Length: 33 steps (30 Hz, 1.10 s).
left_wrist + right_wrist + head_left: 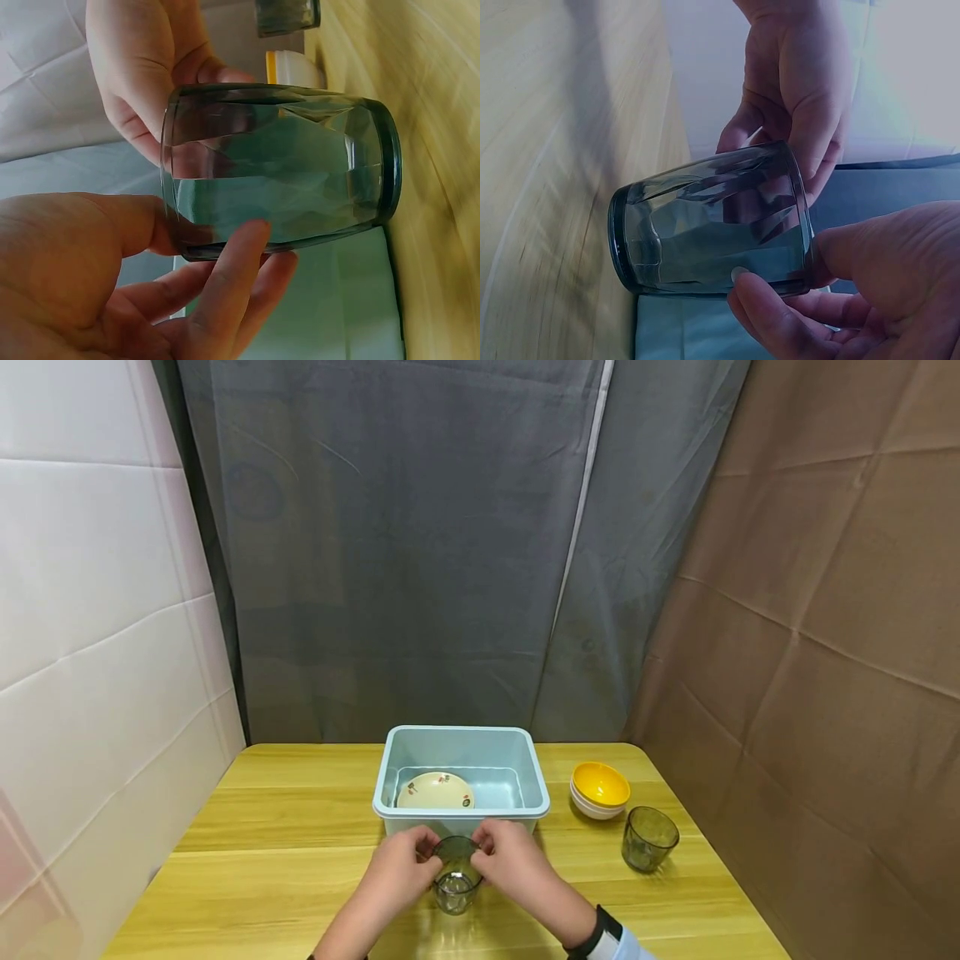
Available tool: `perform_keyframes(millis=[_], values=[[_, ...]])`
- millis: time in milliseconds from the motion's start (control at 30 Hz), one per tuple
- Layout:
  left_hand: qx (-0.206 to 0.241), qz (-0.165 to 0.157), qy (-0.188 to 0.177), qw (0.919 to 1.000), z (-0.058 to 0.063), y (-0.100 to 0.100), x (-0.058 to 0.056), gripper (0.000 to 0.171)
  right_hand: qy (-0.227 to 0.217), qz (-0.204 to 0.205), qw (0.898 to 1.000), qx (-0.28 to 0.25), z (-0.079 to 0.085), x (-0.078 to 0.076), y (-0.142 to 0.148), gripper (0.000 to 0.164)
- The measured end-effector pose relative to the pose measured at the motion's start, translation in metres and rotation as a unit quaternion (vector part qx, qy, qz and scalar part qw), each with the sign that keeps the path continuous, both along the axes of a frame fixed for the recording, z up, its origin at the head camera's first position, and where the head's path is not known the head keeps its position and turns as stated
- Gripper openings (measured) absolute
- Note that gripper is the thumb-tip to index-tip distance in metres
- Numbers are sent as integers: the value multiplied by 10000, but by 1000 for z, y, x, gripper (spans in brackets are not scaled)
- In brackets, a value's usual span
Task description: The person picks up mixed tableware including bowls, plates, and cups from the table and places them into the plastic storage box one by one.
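A smoky, see-through drinking glass stands close over the table in front of the bin, its mouth up. My left hand pinches its rim from the left, thumb at the lip and fingers along the outer wall. From the opposite side my right hand pinches the rim the same way. Both wrist views show the faceted wall of the glass between the two hands, with nothing inside it. Just behind stands a light blue plastic bin, holding a cream plate with small printed motifs.
To the right of the bin, a yellow bowl sits stacked on a white bowl. A second smoky glass stands nearer the table's right edge. Cloth hangs around the wooden table: grey behind, white left, brown right.
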<state>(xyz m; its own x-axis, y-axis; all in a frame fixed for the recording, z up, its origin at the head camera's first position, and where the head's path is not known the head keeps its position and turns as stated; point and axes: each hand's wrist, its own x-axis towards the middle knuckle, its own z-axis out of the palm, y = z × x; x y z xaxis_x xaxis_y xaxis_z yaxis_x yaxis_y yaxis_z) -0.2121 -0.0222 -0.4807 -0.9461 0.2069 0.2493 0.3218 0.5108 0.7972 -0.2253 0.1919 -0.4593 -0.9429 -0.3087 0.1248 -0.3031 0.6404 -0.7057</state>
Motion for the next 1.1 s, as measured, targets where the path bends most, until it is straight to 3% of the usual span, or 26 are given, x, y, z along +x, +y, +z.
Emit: perform_keyframes(millis=[333,467,633,800,900,1000,1100], values=[[-216,-36,133,9997,0,-4,-4,16,337,-13,9986,419,-3,1,-3,13],[-387,-95,186,9990,1,-9,-5,17,405,83,9982,424,-4,6,-3,4],[-576,-226,0,9981,4,-16,-6,17,485,51,9977,461,-9,8,6,27],[-393,-508,-355,9973,13,-27,-6,15,807,424,9939,613,-20,7,21,30],[-92,-854,-811,9930,23,-34,-5,14,1049,797,9869,929,-26,7,32,38],[137,-1100,-1221,9863,37,-40,-5,15,1368,1106,9733,1472,-33,8,41,48],[163,-1162,-1325,9842,53,-44,-7,16,1597,1272,9588,1977,-39,9,47,52]])
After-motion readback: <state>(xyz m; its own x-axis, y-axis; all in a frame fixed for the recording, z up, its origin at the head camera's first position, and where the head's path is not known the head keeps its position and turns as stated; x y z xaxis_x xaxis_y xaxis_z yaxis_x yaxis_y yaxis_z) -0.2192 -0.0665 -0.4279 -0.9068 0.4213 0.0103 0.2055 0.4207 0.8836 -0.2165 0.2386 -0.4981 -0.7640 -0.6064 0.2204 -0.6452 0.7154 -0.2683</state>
